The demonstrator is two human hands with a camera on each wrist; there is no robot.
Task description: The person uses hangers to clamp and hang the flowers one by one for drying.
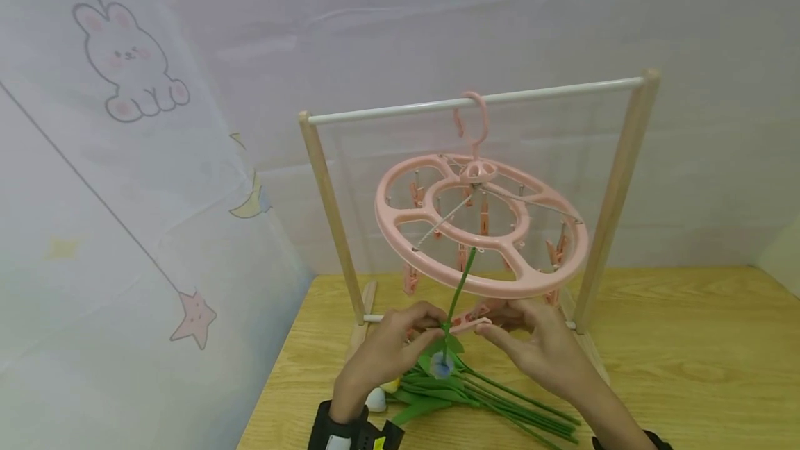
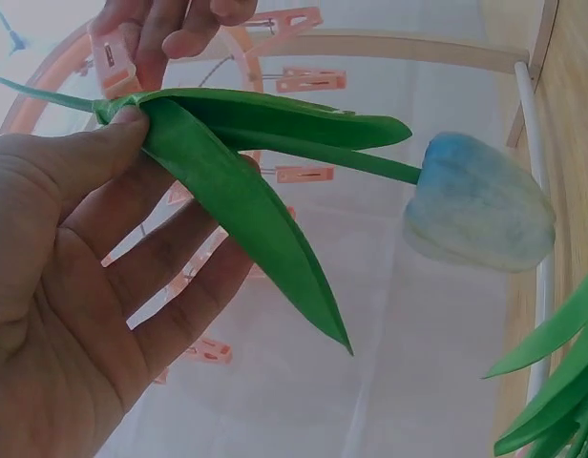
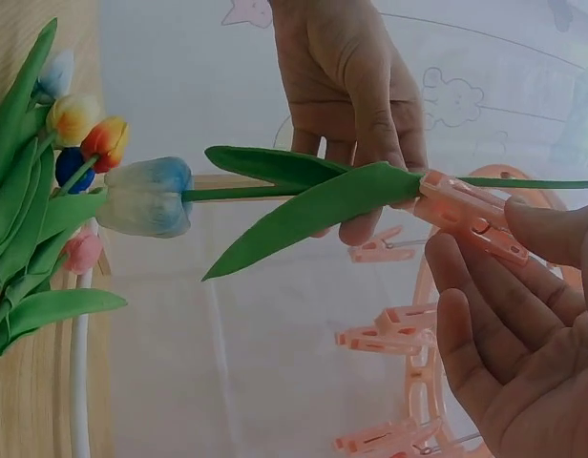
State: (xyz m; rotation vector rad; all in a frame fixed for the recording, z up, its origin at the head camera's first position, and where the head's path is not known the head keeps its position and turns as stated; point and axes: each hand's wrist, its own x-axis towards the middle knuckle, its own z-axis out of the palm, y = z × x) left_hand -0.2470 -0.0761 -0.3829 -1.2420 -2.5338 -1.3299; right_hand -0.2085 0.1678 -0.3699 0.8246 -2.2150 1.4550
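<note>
A blue-and-white artificial tulip (image 3: 149,197) hangs bloom-down, its green stem rising towards the pink round clip hanger (image 1: 525,289). My left hand (image 1: 390,339) pinches the stem between thumb and fingertips where the leaves (image 2: 265,205) join it. From the other side, my right hand (image 1: 540,339) grips a pink clothespin (image 3: 471,215) by its handle end, thumb on one side and fingers on the other. The front of that clothespin is right at the stem, beside the left fingertips. In the left wrist view the right fingers (image 2: 170,29) show behind the stem.
More clothespins (image 1: 484,214) dangle from the hanger, hooked over the white bar (image 1: 387,112) of a wooden stand (image 1: 615,200). Below the hands, a bunch of tulips (image 1: 437,391) in several colours lies on the wood-grain table (image 1: 687,339). A printed cloth (image 1: 131,214) hangs at left.
</note>
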